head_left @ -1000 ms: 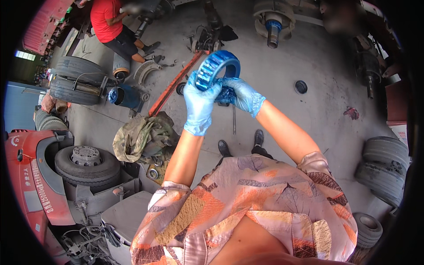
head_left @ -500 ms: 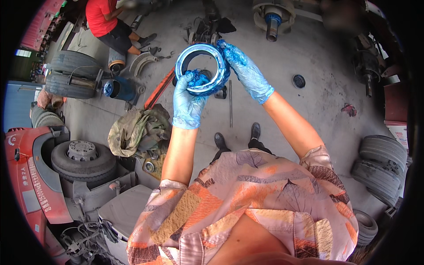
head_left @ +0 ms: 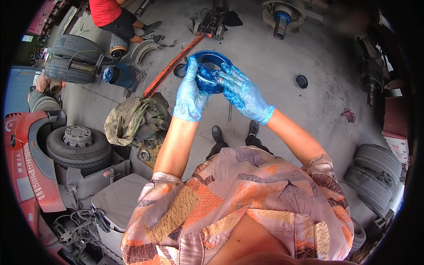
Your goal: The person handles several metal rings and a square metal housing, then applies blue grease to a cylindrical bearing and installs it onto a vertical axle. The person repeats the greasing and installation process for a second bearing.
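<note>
Held up in front of me is a wheel bearing (head_left: 210, 87), a wide ring smeared with shiny blue grease and tilted so its open middle shows. My left hand (head_left: 189, 99), in a light-blue glove, grips its left side, with the thumb up along the rim and the other fingers partly hidden. My right hand (head_left: 248, 95), gloved too, has its greasy fingers bent over the right near side. Dark blue grease coats the right fingers and knuckles. Both hands touch the ring, and grease shows inside it between them.
A floor jack's red handle (head_left: 176, 62) lies beyond my left hand. Camouflage cloth (head_left: 139, 119) is heaped at left, near a blue bucket (head_left: 123, 76). A greased axle end (head_left: 281, 24) juts out ahead. Tyres (head_left: 375, 170) stand at right; a person in red (head_left: 106, 13) works far left.
The bearing has tipped from facing me to a flatter tilt, lower and slightly right. My right hand has moved from its upper right edge down to its near right side.
</note>
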